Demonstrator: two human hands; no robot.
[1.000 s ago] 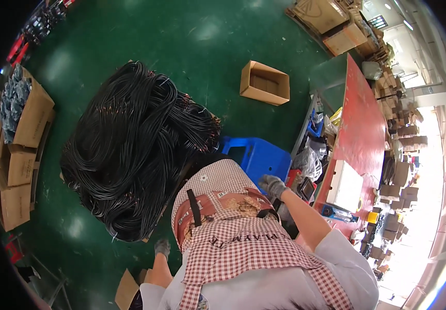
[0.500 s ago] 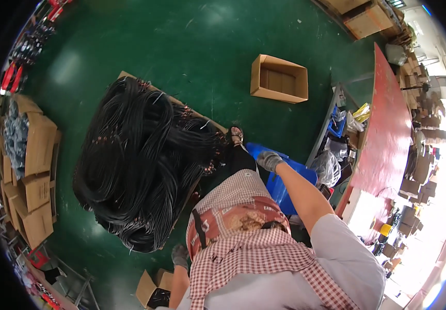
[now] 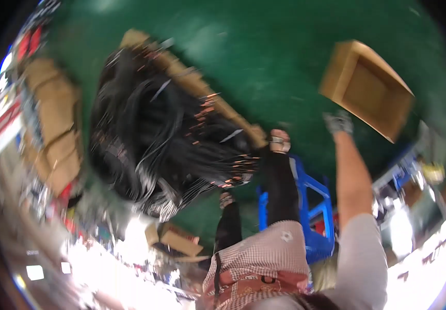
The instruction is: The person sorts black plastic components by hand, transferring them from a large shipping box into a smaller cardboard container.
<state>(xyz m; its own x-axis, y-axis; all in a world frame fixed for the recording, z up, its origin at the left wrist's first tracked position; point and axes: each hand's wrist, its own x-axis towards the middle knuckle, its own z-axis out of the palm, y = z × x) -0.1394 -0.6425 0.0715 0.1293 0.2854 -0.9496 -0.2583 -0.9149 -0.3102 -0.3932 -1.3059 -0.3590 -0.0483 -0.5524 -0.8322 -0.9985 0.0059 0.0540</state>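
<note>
The right hand (image 3: 339, 124) is hovering beside a box (image 3: 373, 93), its grip too blurred to tell, above green floor (image 3: 264, 67); a lettered apron (image 3: 260, 258) is showing behind it.

The carton (image 3: 371, 92) is brown, cables (image 3: 166, 129) black, apron (image 3: 269, 250) checked.

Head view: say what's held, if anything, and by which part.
The gloved right hand, near the open cardboard box, visibly holds nothing; the left hand isn't in view.
</note>
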